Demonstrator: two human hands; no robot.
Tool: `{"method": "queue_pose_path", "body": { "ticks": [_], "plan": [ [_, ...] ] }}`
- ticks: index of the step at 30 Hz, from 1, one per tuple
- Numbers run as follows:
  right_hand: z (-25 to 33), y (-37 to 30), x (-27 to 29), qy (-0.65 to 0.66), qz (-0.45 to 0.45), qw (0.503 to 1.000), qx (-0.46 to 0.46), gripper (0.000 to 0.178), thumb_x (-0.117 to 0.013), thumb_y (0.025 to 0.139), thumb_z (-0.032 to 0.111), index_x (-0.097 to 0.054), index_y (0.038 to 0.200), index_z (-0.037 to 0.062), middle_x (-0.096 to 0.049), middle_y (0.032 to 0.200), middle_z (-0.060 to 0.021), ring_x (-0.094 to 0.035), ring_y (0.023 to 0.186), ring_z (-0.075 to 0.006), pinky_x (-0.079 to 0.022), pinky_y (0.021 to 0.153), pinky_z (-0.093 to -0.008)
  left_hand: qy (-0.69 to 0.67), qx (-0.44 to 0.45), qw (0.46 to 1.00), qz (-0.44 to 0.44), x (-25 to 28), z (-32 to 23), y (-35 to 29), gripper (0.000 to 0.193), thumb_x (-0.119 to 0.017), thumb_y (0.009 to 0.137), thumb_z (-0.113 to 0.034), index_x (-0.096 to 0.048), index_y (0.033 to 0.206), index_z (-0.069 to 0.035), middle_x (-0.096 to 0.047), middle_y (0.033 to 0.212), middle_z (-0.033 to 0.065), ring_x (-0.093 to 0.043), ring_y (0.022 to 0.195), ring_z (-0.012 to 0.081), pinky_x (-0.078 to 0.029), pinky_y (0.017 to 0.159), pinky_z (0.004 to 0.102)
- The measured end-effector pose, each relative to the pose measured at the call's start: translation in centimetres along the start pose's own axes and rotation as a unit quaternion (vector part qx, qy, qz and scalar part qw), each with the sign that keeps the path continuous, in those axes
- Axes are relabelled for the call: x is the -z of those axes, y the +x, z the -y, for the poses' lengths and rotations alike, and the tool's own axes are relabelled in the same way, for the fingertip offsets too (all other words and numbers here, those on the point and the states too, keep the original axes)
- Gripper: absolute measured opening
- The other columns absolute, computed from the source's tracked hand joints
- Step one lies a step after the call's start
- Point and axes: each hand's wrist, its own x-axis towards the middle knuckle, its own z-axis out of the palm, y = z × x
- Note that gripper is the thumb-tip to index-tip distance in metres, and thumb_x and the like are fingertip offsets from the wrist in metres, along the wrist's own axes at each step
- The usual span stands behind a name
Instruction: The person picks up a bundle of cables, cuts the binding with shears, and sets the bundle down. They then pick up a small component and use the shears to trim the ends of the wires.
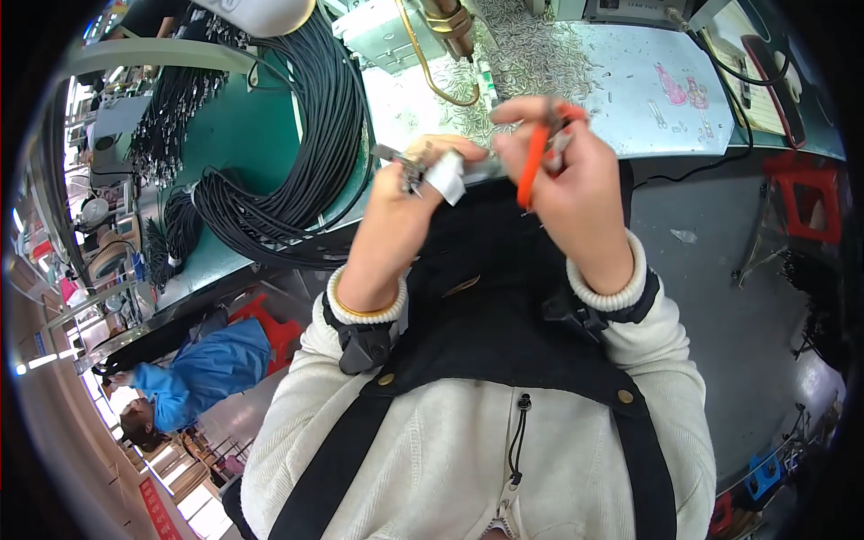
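Note:
My left hand [393,209] is raised at the near edge of the bench, fingers curled around a small metal piece [389,155] whose exact kind I cannot make out. A white wrap [445,177] shows at its fingers; whether it is tape on a finger or part of the held thing is unclear. To its right, my right hand [583,189] is closed on a tool with orange handles [533,168], which looks like pliers. Motion blurs its fingertips and hides the jaws. Between the hands lies a blurred greyish bit.
Many small metal pins [549,58] are scattered over the bench [648,117]. A brass-coloured machine part [450,27] with a bent tube stands ahead. Bundled black cables [315,117] lie on the left. A person in blue [211,364] sits farther left; a red stool [805,202] is at right.

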Motion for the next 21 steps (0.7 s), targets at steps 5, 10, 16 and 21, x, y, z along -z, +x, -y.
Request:
{"method": "queue_pose_path", "body": {
  "ticks": [5,10,16,21],
  "plan": [
    [1.1,-0.8,0.4,0.057,0.15,0.982,-0.096,0.011,-0.058,0.079,0.009,-0.054,0.082,-0.0007,-0.052,0.062,-0.001,-0.043,0.046,-0.0047,-0.034,0.041,-0.0183,0.067,0.011,0.994,0.082,-0.3,0.5,-1.0,0.02,-0.052,0.08,-0.003,-0.054,0.099,0.001,-0.056,0.077,0.0004,-0.05,0.068,0.008,-0.038,0.059,0.0199],
    [0.9,-1.2,1.5,0.275,0.145,0.905,-0.289,0.013,-0.061,0.077,0.006,-0.056,0.086,-0.0019,-0.055,0.064,-0.002,-0.044,0.046,-0.0049,-0.033,0.042,-0.0179,-0.097,0.117,0.987,0.048,1.0,-0.6,-1.6,0.012,-0.055,0.078,-0.004,-0.055,0.09,0.0,-0.057,0.073,0.0016,-0.048,0.056,0.0034,-0.035,0.047,0.015],
    [-0.8,-2.4,0.0,-0.061,0.01,0.977,0.204,0.014,-0.059,0.076,0.002,-0.056,0.089,-0.0022,-0.059,0.069,-0.0039,-0.047,0.045,-0.0064,-0.037,0.041,-0.0179,-0.057,0.03,0.996,-0.061,0.0,-0.1,-2.5,0.01,-0.06,0.074,-0.001,-0.055,0.083,0.0,-0.055,0.069,0.0002,-0.043,0.055,0.0015,-0.031,0.049,0.0139],
    [-0.2,-2.6,-0.1,-0.11,0.011,0.957,0.267,0.013,-0.059,0.076,0.001,-0.056,0.089,-0.0019,-0.061,0.072,-0.006,-0.052,0.047,-0.0077,-0.04,0.04,-0.0193,-0.048,-0.061,0.991,-0.11,-1.3,0.1,-2.8,0.011,-0.062,0.072,0.002,-0.055,0.08,0.001,-0.055,0.068,-0.0002,-0.044,0.057,0.0019,-0.033,0.049,0.0145]
  ]
}}
